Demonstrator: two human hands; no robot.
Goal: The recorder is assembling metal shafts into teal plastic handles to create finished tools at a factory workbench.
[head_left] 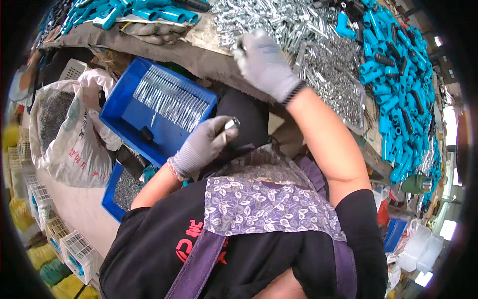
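The worktop [209, 60] curves across the top of the view, and everything here is placed from it. On its far and right side lies a long heap of turquoise plastic fittings [393, 94]; nearer the middle spreads a heap of small silver metal sleeves [308, 40]. Below the worktop's front edge, toward the person's left, a blue tray [124, 117] sits tilted, with a neat row of finished silver sleeves [169, 102] lying side by side across it. Left of that, further from the worktop, stands a white sack [74, 144] of dark small parts.

The right hand [264, 62], gloved grey, is up on the worktop in the silver heap, fingers curled down into the pieces; whether its grip has closed on one I cannot tell. The left hand [204, 144], also gloved, is below the worktop edge beside the tray, its grip narrow around one short metal sleeve [231, 123]. The sleeve's long axis points up and right, open end showing. The left hand is the nearer to the tray.
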